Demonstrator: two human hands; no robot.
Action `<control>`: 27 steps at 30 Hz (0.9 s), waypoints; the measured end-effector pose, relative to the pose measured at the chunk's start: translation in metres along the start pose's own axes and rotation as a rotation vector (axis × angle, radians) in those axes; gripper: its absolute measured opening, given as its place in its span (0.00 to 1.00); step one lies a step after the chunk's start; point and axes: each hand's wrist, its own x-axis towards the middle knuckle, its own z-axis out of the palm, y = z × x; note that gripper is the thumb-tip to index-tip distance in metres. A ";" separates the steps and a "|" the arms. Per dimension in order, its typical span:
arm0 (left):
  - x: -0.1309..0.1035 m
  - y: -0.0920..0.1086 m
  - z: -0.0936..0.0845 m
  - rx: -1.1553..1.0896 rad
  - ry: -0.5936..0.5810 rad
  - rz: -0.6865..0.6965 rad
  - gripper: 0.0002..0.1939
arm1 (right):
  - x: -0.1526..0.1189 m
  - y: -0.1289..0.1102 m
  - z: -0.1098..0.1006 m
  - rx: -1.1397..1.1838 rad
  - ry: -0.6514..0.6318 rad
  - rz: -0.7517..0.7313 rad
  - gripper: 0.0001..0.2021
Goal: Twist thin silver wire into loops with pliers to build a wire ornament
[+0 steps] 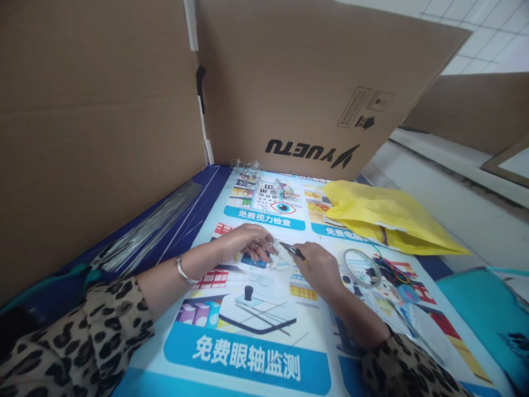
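My right hand (320, 269) grips a pair of pliers (294, 251), whose dark jaws point left toward my other hand. Curled fingers of my left hand (253, 242) pinch a thin, pale wire piece (281, 266) with a looped end, close to the plier tips. Its exact shape is too fine to make out. Both hands are just above a printed poster (248, 353) that covers the table. Several straight thin wires (262, 314) appear on the poster below my hands.
Cardboard panels (289, 82) wall off the back and left. A bundle of metal wires (155, 223) lies at left, tangled bent wires (281, 190) at the back. To the right are a yellow bag (388, 215), a tape roll (346, 264), coloured cords (399, 271) and a teal pouch (483, 314).
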 end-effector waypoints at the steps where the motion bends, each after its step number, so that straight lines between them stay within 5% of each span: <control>1: 0.000 0.000 0.000 0.000 0.002 0.000 0.15 | 0.000 0.000 0.000 0.001 -0.003 -0.001 0.09; 27: 0.004 -0.014 -0.008 -0.211 -0.134 0.057 0.17 | 0.004 -0.001 -0.003 -0.022 -0.083 0.190 0.11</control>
